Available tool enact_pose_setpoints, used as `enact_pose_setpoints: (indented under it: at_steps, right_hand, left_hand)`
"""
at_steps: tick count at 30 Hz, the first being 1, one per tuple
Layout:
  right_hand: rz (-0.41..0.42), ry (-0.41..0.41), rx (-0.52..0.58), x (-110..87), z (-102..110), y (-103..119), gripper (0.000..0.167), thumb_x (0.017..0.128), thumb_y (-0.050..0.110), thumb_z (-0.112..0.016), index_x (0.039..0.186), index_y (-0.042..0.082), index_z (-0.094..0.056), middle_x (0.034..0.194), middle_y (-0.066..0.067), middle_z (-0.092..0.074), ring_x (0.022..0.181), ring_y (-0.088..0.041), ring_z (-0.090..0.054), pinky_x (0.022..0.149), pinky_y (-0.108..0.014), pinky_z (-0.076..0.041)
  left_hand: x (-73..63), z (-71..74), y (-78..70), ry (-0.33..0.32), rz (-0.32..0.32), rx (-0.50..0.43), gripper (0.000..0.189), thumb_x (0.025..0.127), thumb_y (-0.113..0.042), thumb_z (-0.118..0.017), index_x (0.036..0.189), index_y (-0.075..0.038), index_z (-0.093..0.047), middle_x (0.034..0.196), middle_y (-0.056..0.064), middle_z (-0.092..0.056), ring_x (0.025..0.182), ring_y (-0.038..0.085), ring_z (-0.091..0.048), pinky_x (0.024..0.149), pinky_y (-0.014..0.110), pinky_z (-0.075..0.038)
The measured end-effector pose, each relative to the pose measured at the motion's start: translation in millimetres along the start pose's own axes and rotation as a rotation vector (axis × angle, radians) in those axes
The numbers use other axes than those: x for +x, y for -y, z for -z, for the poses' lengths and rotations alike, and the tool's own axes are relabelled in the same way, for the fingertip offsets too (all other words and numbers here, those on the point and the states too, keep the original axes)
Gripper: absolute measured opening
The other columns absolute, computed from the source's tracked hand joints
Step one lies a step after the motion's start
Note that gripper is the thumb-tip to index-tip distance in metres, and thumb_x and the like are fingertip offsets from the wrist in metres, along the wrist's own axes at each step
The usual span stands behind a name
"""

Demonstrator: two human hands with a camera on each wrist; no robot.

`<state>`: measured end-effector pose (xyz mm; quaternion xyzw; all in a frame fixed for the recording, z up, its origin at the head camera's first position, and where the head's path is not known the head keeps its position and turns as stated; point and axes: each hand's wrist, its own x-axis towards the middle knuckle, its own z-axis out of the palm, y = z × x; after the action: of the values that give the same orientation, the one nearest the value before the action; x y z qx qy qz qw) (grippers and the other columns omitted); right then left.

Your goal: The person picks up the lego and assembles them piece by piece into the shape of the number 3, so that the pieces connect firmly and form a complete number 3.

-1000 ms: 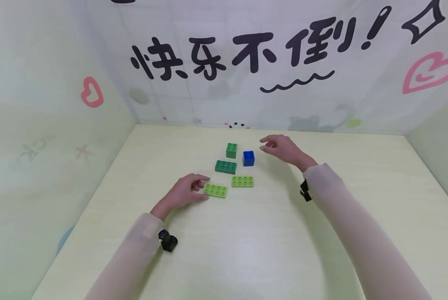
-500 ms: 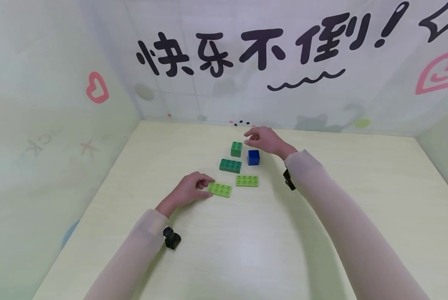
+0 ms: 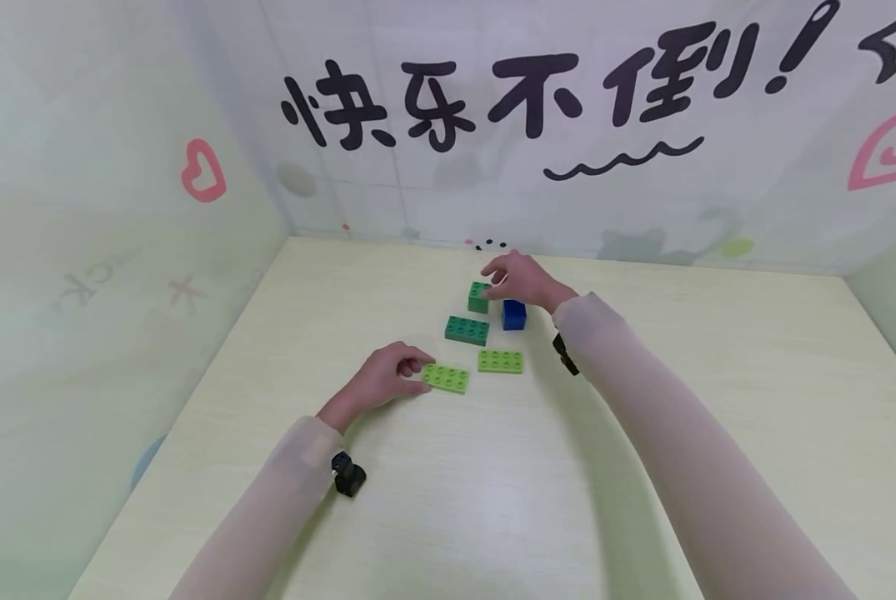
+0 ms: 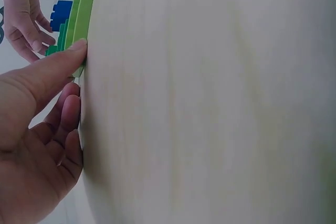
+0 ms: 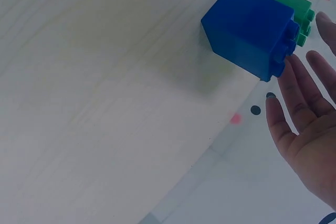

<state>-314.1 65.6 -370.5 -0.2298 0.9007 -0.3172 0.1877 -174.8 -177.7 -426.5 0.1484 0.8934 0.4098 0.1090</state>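
My left hand (image 3: 378, 377) pinches the left end of a flat lime-green building brick (image 3: 446, 378) between thumb and forefinger. In the left wrist view, the thumb lies along that brick's edge (image 4: 84, 19). My right hand (image 3: 521, 280) hovers above the small green brick (image 3: 478, 301) and the blue brick (image 3: 514, 317), partly covering both. Seen from the right wrist, its fingers are spread and loosely bent near the studs of the blue brick (image 5: 244, 24), holding nothing. A dark green brick (image 3: 467, 331) lies between the two hands, and a second lime brick (image 3: 500, 362) sits in front of it.
The pale wooden table (image 3: 478, 500) runs back to a white printed wall sheet (image 3: 432, 192) with black lettering. Another sheet (image 3: 117, 333) hangs along the left side. Both wrists carry small black cameras, the left one (image 3: 348, 475) close over the tabletop.
My right hand has moved left and come over the green and blue bricks. The left hand's thumb and forefinger have closed on the lime brick's end. The head view has shifted slightly.
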Motion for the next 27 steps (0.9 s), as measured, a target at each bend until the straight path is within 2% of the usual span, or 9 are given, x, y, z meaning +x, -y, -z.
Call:
enact_pose_setpoints:
  at_steps: [5, 13, 27]
  right_hand:
    - [-0.015, 0.025, 0.003, 2.7, -0.7, 0.3, 0.048, 0.084, 0.017, -0.068, 0.127, 0.002, -0.052, 0.119, -0.018, -0.056, 0.108, -0.027, -0.052, 0.091, -0.038, -0.040]
    - [-0.026, 0.056, -0.012, 6.2, -4.2, 1.7, 0.048, 0.083, 0.017, -0.068, 0.126, 0.003, -0.052, 0.119, -0.019, -0.055, 0.107, -0.028, -0.053, 0.090, -0.039, -0.041]
    - [-0.027, 0.035, -0.023, 9.3, -8.0, -2.4, 0.046, 0.083, 0.016, -0.069, 0.124, 0.001, -0.055, 0.116, -0.016, -0.056, 0.105, -0.026, -0.052, 0.088, -0.038, -0.042]
  left_hand:
    - [-0.8, 0.2, 0.1, -0.009, -0.004, -0.007, 0.036, 0.075, -0.006, -0.075, 0.109, 0.000, -0.064, 0.087, 0.005, -0.053, 0.079, 0.018, -0.047, 0.073, 0.030, -0.041]
    - [-1.9, 0.0, -0.2, -0.013, -0.004, 0.001, 0.036, 0.075, -0.006, -0.075, 0.109, 0.000, -0.064, 0.087, 0.005, -0.054, 0.078, 0.017, -0.049, 0.073, 0.029, -0.042]
    - [-2.1, 0.8, -2.8, -0.011, 0.002, -0.008, 0.036, 0.075, -0.007, -0.075, 0.108, -0.001, -0.064, 0.089, 0.006, -0.055, 0.080, 0.018, -0.050, 0.074, 0.029, -0.042]
